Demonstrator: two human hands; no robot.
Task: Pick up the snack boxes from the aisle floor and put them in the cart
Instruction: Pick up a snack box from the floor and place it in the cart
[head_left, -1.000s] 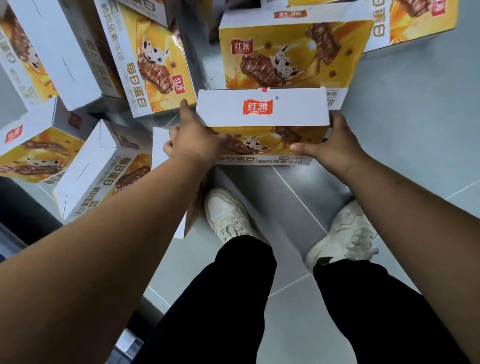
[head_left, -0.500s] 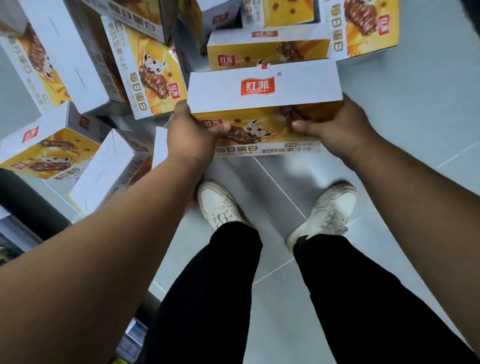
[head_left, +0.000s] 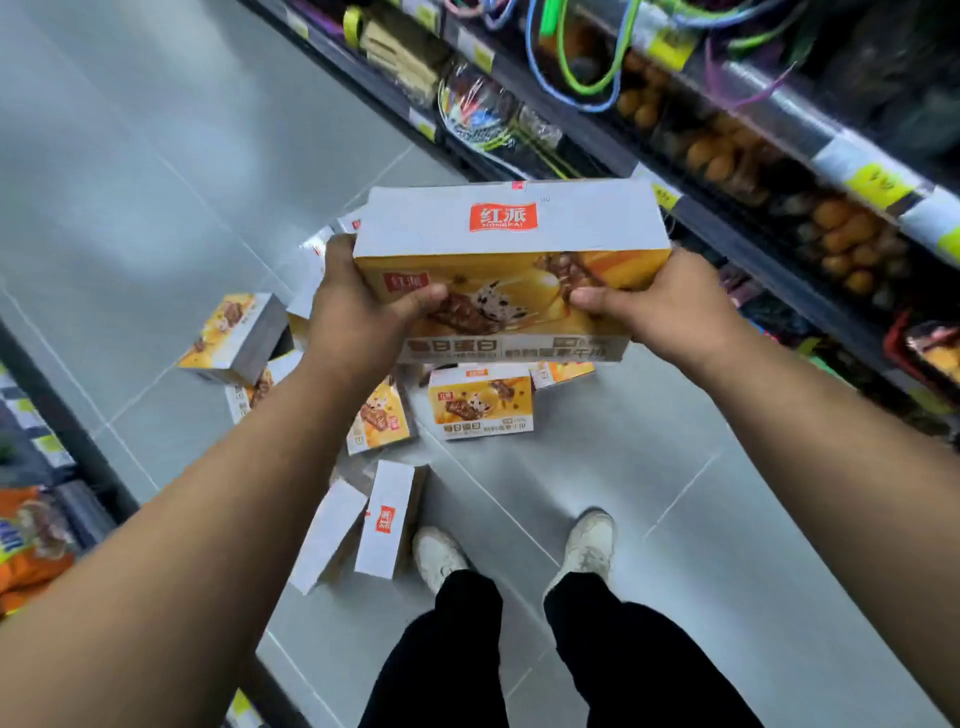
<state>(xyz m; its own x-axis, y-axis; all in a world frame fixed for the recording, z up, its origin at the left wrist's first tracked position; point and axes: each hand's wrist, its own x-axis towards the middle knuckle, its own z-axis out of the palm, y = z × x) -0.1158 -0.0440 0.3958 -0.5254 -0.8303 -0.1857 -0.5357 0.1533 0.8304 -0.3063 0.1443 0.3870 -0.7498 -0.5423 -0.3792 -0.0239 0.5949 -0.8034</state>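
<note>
— Left grip (head_left: 358, 306) and right grip (head_left: 654, 306): how are they set?

— Each is closed round one short end of the box (head_left: 511, 244), with the thumb pressed on the yellow printed face and the fingers round the back. Neither holds anything else.

— Where is the box?

— In the air before the person, well above the floor (head_left: 156, 156), white side uppermost. Its long axis runs left to right and spans the two grips. Neither grip is nearer, so the load appears evenly shared.

— And the remainder?

— Floor boxes (head_left: 480, 408) lie scattered below and beyond the held one, some flat, some on edge. The nearest are just beside the shoes (head_left: 439, 556).

— Which way lies the cart?

— That cannot be told, as no cart is in view. Shelves (head_left: 779, 218) stand close on the right, and another shelf edge runs along the left. As a judgement, the carry probably calls for a turn of the body. With the long axis crosswise in the aisle, the box's right end would pass nearest the shelves. Keeping the box level, with both ends clamped, should carry it clear.
</note>
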